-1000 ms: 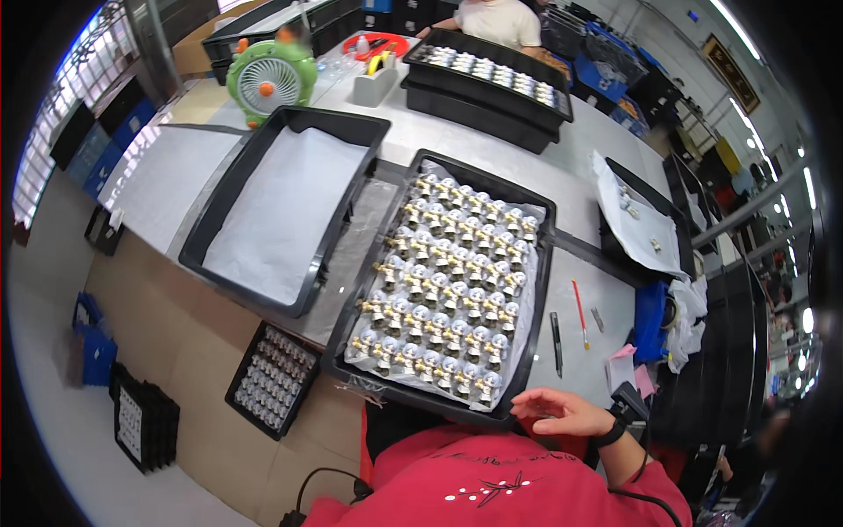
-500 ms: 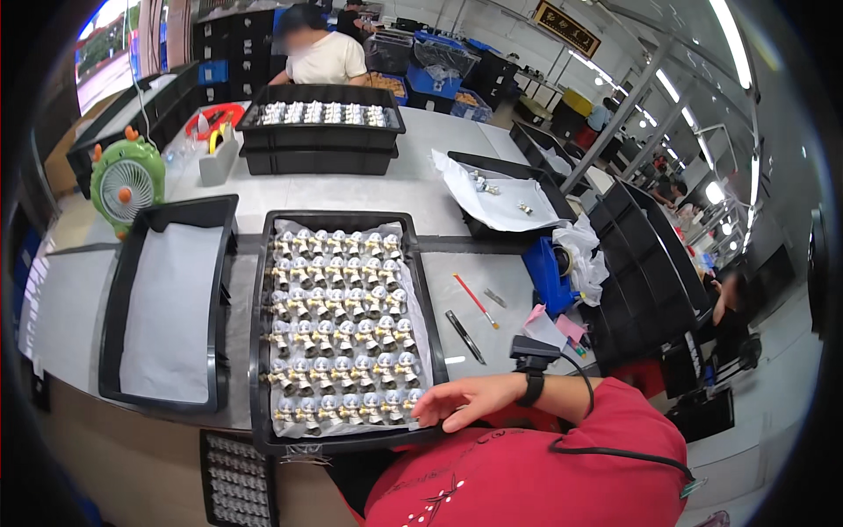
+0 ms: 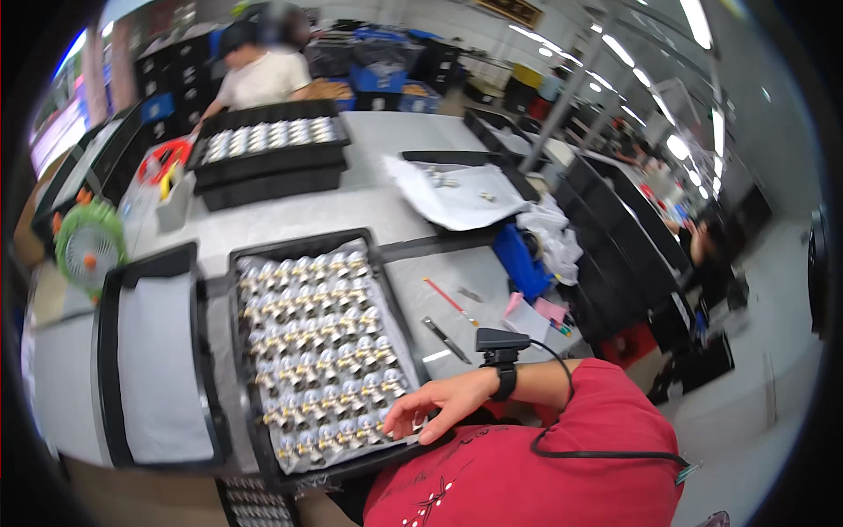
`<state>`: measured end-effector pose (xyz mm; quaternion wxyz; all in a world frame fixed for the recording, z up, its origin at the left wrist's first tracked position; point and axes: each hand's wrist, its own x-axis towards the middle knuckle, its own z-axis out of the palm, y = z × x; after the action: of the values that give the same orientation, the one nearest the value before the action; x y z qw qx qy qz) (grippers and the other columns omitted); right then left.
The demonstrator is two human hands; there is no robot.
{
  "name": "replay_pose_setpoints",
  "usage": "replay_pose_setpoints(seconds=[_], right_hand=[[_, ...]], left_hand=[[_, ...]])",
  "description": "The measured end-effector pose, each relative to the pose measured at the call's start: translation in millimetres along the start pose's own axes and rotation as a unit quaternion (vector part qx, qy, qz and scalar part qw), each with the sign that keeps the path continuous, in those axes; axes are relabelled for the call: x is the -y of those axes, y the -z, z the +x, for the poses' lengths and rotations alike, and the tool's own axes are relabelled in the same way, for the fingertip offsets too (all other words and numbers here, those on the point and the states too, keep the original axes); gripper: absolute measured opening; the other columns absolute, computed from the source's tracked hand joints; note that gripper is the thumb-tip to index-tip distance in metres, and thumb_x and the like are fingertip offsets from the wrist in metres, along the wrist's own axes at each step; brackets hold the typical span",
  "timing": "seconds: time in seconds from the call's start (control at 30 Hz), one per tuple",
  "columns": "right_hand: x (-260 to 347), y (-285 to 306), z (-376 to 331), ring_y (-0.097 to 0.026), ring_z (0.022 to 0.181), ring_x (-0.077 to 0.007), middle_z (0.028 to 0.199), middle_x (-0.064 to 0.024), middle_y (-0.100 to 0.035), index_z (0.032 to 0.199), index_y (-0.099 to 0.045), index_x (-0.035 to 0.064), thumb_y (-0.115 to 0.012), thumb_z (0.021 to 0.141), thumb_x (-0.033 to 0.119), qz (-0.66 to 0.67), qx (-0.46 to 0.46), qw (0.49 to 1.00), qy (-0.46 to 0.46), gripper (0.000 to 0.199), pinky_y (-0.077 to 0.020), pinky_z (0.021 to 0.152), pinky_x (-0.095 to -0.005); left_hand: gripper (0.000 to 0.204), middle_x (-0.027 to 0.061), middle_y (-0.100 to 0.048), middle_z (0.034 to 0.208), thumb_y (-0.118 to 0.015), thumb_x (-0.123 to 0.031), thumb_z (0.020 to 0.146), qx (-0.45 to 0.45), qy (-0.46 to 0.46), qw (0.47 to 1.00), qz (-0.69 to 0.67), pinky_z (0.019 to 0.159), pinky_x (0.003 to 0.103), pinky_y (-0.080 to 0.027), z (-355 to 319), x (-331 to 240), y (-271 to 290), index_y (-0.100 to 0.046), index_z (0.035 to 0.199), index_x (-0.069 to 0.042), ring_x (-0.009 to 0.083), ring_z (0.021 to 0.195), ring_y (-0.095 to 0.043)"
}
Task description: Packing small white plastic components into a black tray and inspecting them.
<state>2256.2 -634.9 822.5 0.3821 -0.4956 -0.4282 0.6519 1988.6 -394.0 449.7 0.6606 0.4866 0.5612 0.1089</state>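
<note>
Hovering in close over the near right corner, hiding part of it: right hand (image 3: 443, 404), thumb parted from loosely bent fingers. Left hand out of view, so cannot tell its grip. One black band (image 3: 505, 383) on the right wrist, one small device (image 3: 502, 341) above. Underneath, one black tray (image 3: 351, 465), packed with silver-and-gold figurines (image 3: 327, 362) on a white liner (image 3: 386, 312): six rows counted, perhaps seven per row, hard to swear to through blur. Just left, a second tray (image 3: 110, 378), white sheet (image 3: 162, 369) inside. Just right, one dark pen-like tool (image 3: 446, 338), one red brush (image 3: 452, 301); beyond, one blue tape holder (image 3: 522, 263) beside a plastic bag (image 3: 555, 241). Further out, one green fan (image 3: 90, 246) at left; at right, loose white paper (image 3: 452, 204) over another tray, a few small pieces (image 3: 443, 180) scattered on it. Across the table, two stacked trays (image 3: 272, 184), pale figures (image 3: 272, 138) filling the top one. Farthest, one person (image 3: 263, 79) in white.
</note>
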Motion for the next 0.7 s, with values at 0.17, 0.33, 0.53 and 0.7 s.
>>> replay_pose_setpoints(seconds=[0.17, 0.33, 0.53, 0.7], right_hand=[[-15.1, -1.8, -41.7, -0.047, 0.105, -0.0143, 0.112, -0.0049, -0.051, 0.124, -0.042, 0.0063, -0.061, 0.082, 0.027, -0.006, -0.062, 0.998, 0.030, 0.051, -0.0361, 0.090, -0.0300], [-68.5, -8.4, -72.7, -0.049, 0.099, -0.0159, 0.106, -0.0063, -0.052, 0.120, -0.045, 0.0035, -0.061, 0.081, 0.028, -0.072, -0.091, 0.989, 0.088, 0.048, -0.0394, 0.085, -0.0305], [-116.7, -25.0, -89.7, -0.058, 0.083, -0.0204, 0.093, -0.0106, -0.060, 0.104, -0.055, 0.0009, -0.060, 0.077, 0.020, -0.221, -0.249, 0.919, 0.209, 0.033, -0.0469, 0.068, -0.0311], [-143.3, -28.5, -91.4, -0.061, 0.072, -0.0216, 0.079, -0.0111, -0.063, 0.092, -0.061, 0.0018, -0.062, 0.071, 0.017, -0.262, -0.318, 0.870, 0.271, 0.026, -0.0479, 0.066, -0.0320]], left_hand=[[0.035, 0.0158, -0.057, 0.106, -0.046, -0.033, 0.088, 0.077, -0.019, 0.997, 0.024, 0.077, 0.042, -0.046, 11.3, -45.7, -52.4, -0.054, 0.109, -0.006, 0.0332, 0.093, -0.056], [0.034, 0.0155, -0.057, 0.106, -0.046, -0.032, 0.088, 0.111, -0.024, 0.993, 0.026, 0.077, 0.042, -0.046, 19.7, -38.3, -82.1, -0.053, 0.110, -0.006, 0.0330, 0.093, -0.056], [0.034, 0.0152, -0.057, 0.106, -0.047, -0.030, 0.088, 0.099, -0.007, 0.995, 0.010, 0.077, 0.042, -0.046, 0.3, 26.9, -57.8, -0.053, 0.111, -0.006, 0.0327, 0.093, -0.056], [0.033, 0.0149, -0.057, 0.106, -0.047, -0.029, 0.089, 0.091, -0.008, 0.996, -0.023, 0.078, 0.042, -0.046, -52.1, 44.8, -39.8, -0.053, 0.113, -0.006, 0.0325, 0.093, -0.056]])
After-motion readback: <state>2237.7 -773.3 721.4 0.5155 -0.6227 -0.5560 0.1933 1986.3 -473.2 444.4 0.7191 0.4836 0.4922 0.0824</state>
